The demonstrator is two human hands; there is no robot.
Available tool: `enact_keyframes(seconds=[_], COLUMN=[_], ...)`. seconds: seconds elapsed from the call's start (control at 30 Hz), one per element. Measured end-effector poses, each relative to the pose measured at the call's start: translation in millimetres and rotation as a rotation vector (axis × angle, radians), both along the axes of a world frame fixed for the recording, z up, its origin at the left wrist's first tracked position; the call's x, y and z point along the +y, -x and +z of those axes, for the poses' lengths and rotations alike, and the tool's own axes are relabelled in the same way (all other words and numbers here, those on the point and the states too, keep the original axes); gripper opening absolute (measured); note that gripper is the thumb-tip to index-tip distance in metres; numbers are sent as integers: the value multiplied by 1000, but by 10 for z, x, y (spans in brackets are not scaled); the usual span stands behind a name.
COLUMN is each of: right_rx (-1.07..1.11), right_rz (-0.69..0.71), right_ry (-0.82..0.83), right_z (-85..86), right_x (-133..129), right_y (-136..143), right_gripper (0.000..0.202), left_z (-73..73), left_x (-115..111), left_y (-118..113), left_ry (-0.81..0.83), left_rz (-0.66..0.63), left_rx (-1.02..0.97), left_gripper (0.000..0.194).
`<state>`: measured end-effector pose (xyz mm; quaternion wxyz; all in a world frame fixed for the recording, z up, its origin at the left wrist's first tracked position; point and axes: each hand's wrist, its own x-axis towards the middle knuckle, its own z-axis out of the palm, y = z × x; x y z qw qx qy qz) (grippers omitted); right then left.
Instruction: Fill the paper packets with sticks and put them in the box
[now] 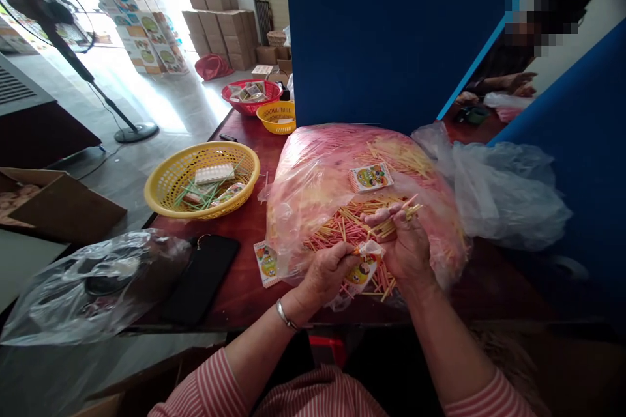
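Observation:
A big clear plastic bag (313, 189) full of thin pink and yellow sticks (337, 225) lies torn open in front of me. My left hand (330, 272) pinches the edge of a small printed packet (364, 267) with a cartoon picture on it. Several yellow and pink sticks are in my right hand (405, 241), between thumb and fingers, beside the packet's top. On the bag rests a stack of printed cards (370, 177). Another printed stack (267, 264) sits at the bag's left edge, on the table.
A yellow basket (203, 150) with green sticks and packets stands left. Behind are a red basket (252, 91) and a smaller yellow one (276, 117). A black phone (205, 277) lies near a clear bag (98, 287). A blue partition rises behind; a person sits beyond its opening.

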<state>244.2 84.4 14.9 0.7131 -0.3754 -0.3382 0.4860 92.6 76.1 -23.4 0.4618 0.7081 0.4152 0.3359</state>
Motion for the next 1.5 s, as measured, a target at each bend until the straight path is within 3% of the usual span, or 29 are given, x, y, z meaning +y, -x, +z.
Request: enact_keyframes(seconds=[0.23,0.5,0.67,0.87,1.07,1.3,1.5], right_rx=[12,-94,-105,-63,-64,-137,-53], right_rz=[25,30,61,-32,51,88,174], right_ry=[2,-1,-31,-32,-49,-24,53], right_z=[-96,-177,-196,-163,-188,-185,-291], right_x=[-91,-114,-129,-148,-109,-106,-170], right_y=[88,57,99,89,53,54,132], right_gripper=[10,11,12,10,11,16,15], left_z=[-26,13,-32,-129,-176,-69,-58], left_x=[-4,-5,-7,-57,-80,-50,-34], left_y=[-38,5,6,12,5,17,-13], left_ry=[170,113,238,282,326,456,481], left_rz=[11,-3,-9,3,12,-52,-1], left_rx=[-115,-23,-114,-164,-197,-265,-360], left_gripper=[16,14,16,16,17,19,18])
